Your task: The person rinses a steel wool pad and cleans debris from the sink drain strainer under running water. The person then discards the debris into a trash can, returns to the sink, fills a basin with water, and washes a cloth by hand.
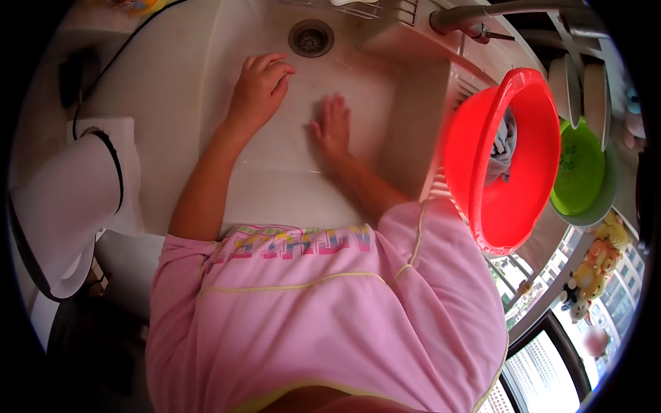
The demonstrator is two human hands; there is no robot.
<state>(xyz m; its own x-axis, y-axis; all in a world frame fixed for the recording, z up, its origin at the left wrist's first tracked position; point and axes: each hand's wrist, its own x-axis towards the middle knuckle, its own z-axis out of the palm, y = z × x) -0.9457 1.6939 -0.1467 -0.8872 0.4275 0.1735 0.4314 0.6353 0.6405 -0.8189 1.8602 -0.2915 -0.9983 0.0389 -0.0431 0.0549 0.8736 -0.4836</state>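
Note:
Both bare hands are over the basin of a pale sink. My left hand is raised a little, its fingers loosely bent and apart, with nothing in it. It is to the lower left of the round metal drain. My right hand is lower and further right, fingers stretched out and slightly blurred, also holding nothing. Whether either palm touches the sink surface I cannot tell. To the right of the sink, a red plastic basin stands tilted in view with a grey cloth inside.
A metal faucet reaches in at the upper right. Beyond the red basin are a green bowl and several plush toys by a window. On the left stand a white rounded appliance and a black cord.

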